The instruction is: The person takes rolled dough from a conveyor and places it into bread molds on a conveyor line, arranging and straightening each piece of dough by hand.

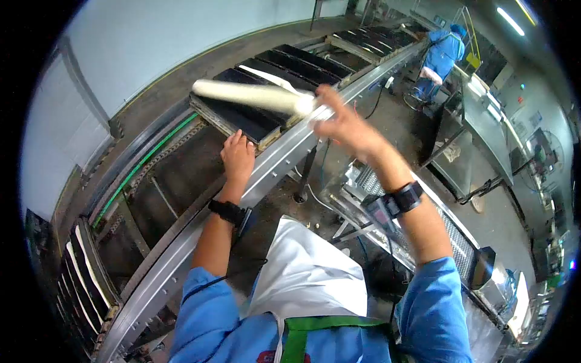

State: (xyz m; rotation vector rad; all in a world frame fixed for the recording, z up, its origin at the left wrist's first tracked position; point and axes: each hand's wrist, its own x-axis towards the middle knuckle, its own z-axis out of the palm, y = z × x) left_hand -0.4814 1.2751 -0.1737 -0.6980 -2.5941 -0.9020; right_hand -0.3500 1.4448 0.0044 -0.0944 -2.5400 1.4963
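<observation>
Item 1: pale roll (248,97), long, rod-like, blurred. Loc.: upper ctr. of frame, slanting over black tray (251,120). L end by tray's L corner, R end at your R hand. Resting on tray or just above: can't tell.

Item 2: R hand (345,124), yours, near ctr. of frame. Thumb & forefinger apart, either side of roll's R end; blur, so can't tell if they're clamped on it.

Item 3: L hand (238,158), yours, L of ctr. Fingers close together, tips on tray's near edge; can't tell if thumb grips underneath.

Item 4: thin pale strip (269,77), qty. 1, upper ctr., just behind roll, R end near your R hand. Which tray it's on: can't tell.

Item 5: conveyor (284,147), diag., lower L to upper R; more trays (302,65) along it.

Item 6: person in blue (445,54), upper R, beside conveyor, well apart from you.

Step in hand (judged): positioning roll at tray, L hand prob. steadying edge. Laying down vs. lifting off: one view won't settle it.

Next move (judged): calls for roll lined up w/ tray's length, clear of thin strip, full length supported before you ease R fingers off; L fingertips kept out from between tray & conveyor.
</observation>
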